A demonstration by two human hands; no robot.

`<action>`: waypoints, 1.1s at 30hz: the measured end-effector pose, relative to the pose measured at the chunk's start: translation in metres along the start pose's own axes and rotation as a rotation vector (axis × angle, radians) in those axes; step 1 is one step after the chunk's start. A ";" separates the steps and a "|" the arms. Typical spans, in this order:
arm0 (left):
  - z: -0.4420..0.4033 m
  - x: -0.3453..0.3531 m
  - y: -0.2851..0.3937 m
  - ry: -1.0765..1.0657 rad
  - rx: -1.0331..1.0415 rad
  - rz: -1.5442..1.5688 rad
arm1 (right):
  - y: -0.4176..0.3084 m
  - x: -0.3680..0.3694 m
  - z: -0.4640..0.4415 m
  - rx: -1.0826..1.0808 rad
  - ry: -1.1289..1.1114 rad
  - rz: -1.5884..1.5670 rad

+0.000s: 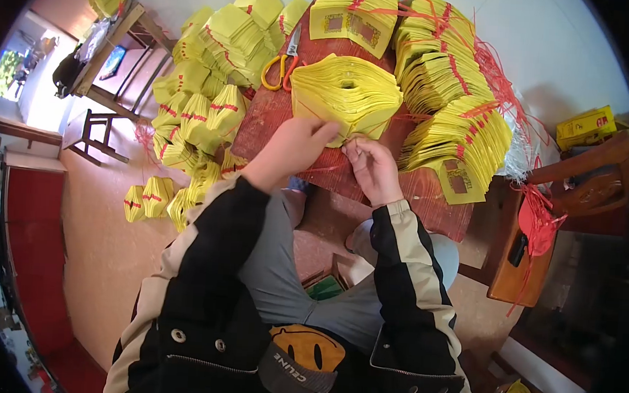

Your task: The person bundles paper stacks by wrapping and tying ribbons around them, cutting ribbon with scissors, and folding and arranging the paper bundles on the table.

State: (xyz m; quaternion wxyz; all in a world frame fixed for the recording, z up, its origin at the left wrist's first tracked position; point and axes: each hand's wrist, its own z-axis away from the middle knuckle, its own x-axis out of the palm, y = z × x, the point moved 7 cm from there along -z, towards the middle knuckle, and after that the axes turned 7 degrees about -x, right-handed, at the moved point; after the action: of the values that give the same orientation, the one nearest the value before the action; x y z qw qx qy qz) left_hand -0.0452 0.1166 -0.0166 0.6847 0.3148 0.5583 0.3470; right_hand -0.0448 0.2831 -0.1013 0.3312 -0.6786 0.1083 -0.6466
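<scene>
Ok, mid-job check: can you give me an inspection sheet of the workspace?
Surface: red wooden table, worn, largely covered by paper.
Job's things: fanned yellow bundle before the person; red-banded stacks on the table's right side.
Clutter: orange-handled scissors left of the bundle; loose red strings beyond the right-hand stacks.
Grips: left hand and right hand both at the bundle's near edge; exact finger contact unclear.
Cables: nothing seen.
Surroundings: more yellow bundles heaped at left; wooden chair at right.
</scene>
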 end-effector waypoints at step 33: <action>0.002 0.039 -0.031 0.051 -0.157 0.201 | -0.004 0.017 0.026 -0.312 -0.017 1.007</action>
State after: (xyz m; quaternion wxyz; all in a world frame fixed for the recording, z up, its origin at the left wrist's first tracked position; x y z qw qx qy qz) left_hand -0.0340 0.1313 -0.0625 0.6546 0.3059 0.5121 0.4644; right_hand -0.0185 0.2843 -0.0840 0.4967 -0.5891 0.5131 -0.3781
